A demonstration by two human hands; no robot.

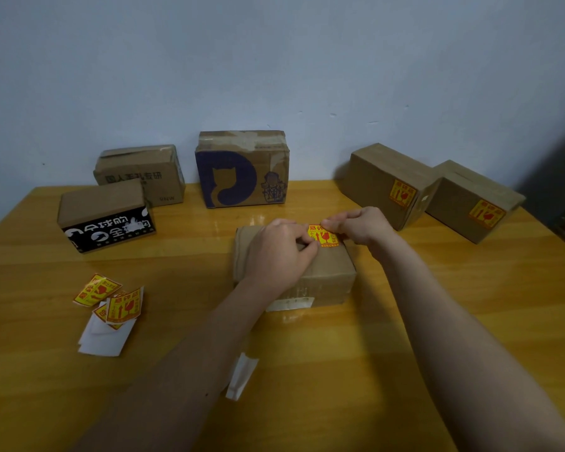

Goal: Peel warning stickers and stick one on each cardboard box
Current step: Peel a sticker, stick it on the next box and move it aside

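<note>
A plain cardboard box [327, 275] stands in the middle of the wooden table [340, 370]. A yellow and red warning sticker [323, 237] lies on its top near the far edge. My left hand [279, 252] rests on the box top, and its fingertips pinch the sticker's left edge. My right hand [361, 226] pinches the sticker's upper right corner. Two boxes at the right, a nearer one [385, 184] and a farther one [470, 200], each carry a sticker on the front.
Loose warning stickers [111, 300] and white backing papers [103, 337] lie at the left front. Another backing strip [242, 375] lies beside my left forearm. A black-printed box [105, 216], a plain box [141, 172] and a blue cat-printed box [242, 169] stand at the back.
</note>
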